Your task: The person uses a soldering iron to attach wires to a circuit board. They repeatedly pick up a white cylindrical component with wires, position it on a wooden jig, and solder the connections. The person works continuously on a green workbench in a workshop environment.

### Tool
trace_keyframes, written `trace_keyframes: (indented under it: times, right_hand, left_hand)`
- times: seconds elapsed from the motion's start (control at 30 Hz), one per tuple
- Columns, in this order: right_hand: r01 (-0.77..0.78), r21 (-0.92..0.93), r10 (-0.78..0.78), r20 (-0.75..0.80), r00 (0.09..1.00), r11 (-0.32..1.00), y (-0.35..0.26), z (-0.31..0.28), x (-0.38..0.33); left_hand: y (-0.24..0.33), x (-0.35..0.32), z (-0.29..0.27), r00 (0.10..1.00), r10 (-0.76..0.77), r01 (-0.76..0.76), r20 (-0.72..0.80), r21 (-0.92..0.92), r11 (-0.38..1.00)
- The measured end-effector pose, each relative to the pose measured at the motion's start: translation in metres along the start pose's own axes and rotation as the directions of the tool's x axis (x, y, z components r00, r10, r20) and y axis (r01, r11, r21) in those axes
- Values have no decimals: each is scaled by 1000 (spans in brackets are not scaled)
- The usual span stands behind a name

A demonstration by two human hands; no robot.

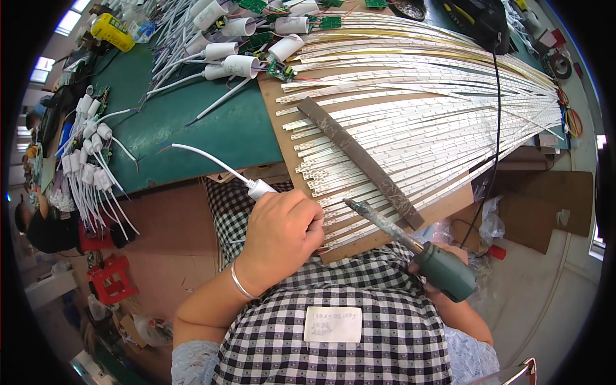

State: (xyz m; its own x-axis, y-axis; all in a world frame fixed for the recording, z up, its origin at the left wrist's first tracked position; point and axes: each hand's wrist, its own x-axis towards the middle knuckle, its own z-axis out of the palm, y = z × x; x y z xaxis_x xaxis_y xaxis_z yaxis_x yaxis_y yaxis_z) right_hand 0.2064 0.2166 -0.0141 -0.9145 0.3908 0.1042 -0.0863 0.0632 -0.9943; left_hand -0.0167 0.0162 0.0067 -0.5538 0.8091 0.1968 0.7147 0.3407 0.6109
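Observation:
My left hand [282, 234], fingers curled closed, grips a white plastic end cap [260, 188] just off the near-left edge of a brown board [281, 138]. From the cap a white cable [208, 156] runs out to the left, its thin wire ends bare. A soldering iron [443, 269] with a green handle is in my right hand [458, 253], which is partly hidden behind it. The iron's dark tip points up and left, over the near ends of many narrow white LED strips [410, 122] on the board. Across these strips lies a dark flat bar [359, 160].
More white end caps with cables and green circuit boards [282, 70] lie along the far side of the green table [212, 141]. Another pile of caps [90, 147] sits at left. A black cord [498, 96] hangs at right. Red plastic stool [110, 279] stands on the floor.

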Motion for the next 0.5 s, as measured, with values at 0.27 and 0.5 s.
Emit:
trace_keyframes:
  times: [0.27,0.5]
  right_hand:
    - [24,4,-24,4,1000,1000,-2,3,4]
    - [-44,-24,45,47,998,999,-7,-5,3]
  left_hand:
    - [1,-1,-2,1000,-11,11,8,13,1000]
    - [1,-2,0,1000,-12,12,9,18,1000]
